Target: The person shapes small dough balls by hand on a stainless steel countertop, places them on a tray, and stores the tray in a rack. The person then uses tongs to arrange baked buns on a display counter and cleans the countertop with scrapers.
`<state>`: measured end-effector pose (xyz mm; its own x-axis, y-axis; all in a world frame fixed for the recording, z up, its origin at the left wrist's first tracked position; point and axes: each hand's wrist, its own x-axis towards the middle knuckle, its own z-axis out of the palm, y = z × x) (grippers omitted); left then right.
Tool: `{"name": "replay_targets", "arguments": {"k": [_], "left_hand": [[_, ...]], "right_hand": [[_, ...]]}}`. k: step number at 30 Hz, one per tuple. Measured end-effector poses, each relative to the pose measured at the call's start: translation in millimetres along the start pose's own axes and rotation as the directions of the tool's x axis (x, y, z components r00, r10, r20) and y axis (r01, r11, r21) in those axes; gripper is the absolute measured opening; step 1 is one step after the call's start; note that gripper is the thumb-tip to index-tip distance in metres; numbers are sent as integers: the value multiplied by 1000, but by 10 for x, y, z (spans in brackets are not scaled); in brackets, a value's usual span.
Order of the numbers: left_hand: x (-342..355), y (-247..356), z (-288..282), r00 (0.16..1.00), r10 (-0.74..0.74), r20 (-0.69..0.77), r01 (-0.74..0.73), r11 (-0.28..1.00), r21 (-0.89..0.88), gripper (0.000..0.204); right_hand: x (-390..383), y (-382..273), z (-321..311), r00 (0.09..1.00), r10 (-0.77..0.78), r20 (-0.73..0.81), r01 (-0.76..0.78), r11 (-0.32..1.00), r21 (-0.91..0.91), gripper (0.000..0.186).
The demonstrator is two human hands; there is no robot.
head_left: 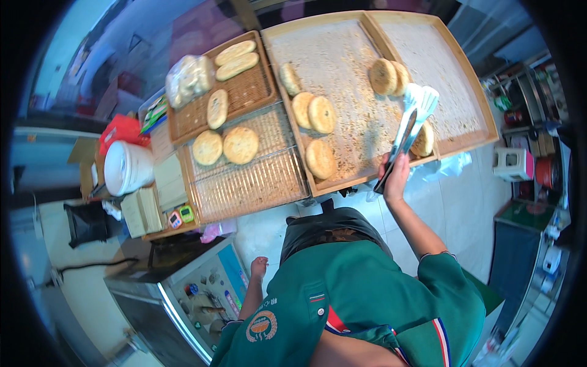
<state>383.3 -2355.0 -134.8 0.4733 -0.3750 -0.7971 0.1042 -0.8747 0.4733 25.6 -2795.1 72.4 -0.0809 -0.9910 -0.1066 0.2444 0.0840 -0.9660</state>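
My right hand is wrapped round the black handles of a pair of tongs at the front edge of a wooden tray. The tongs' pale, broad tips reach over the tray, just beside a pair of round flatbreads. Another flatbread leans by the front edge, partly behind the tongs. Nothing shows between the tips. More round flatbreads stand along the tray's left side. Down by my body, apart from the trays, my left hand has its fingers curled, with nothing visible in it.
Left of the wooden tray, a wire rack bears two round breads. Behind it a brown tray holds long breads and a plastic bag. A white bucket, two small timers and a metal cabinet stand left.
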Motion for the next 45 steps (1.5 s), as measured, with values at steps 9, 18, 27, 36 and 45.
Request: {"name": "replay_targets", "arguments": {"k": [9,18,27,36,45], "left_hand": [[-463,-256,194,996,66,-60,-60,993,98,21],[-284,-443,180,994,42,-97,-45,999,-29,20],[-111,-561,161,998,64,-3,-62,977,204,21],[-126,-575,160,991,130,-19,-119,951,284,32],[-25,-599,95,981,182,67,-185,780,597,34]], "right_hand": [[224,233,-23,992,49,-116,-42,997,59,34],[183,201,-15,997,41,-62,-41,999,0,32],[188,211,-11,1000,11,1,-11,999,-45,30],[200,226,-30,999,35,13,-35,999,-30,29],[218,250,-70,995,96,8,-96,995,-36,30]]}}
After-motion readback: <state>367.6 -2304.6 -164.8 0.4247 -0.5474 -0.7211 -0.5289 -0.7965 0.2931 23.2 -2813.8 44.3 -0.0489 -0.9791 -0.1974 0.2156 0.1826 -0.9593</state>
